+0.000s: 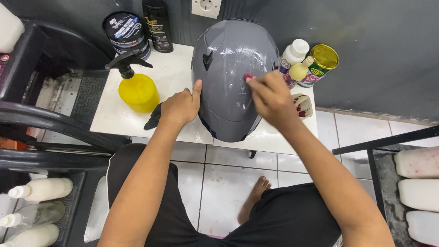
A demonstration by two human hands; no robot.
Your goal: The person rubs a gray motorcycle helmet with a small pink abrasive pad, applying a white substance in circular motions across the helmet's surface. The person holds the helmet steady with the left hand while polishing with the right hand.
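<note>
A glossy grey helmet [231, 77] sits dome-up on the small white table [173, 73] in front of me, its hard, rounded shell catching streaky glare from the light above and showing faint smears near the crown. My left hand [180, 106] braces its left flank: the thumb stands straight up against the shell while the other fingers curl loosely into a half fist, with a bit of dark cloth [153, 120] poking out beneath them. My right hand [270, 97] reaches across the top of the dome, wrist bent, fingertips bunched together and pinching a small pink pad [248, 76] that presses on the shell. Both forearms stretch out from my lap, bare, over black shorts, and one bare foot [255, 197] rests on the pale floor tiles. To the left on the table stands one translucent yellow spray bottle [136, 89] with a black trigger head; behind it are one round black tub [125, 33] and one tall black bottle [157, 24]. To the right of the helmet I count two small squeeze bottles, one white-capped [294, 52] and one pale yellow [299, 71], beside one metal tin with a gold lid [322, 61], and a stained whitish sponge [302, 105] just below them. Three milky plastic bottles [39, 190] lie in the rack at my lower left.
</note>
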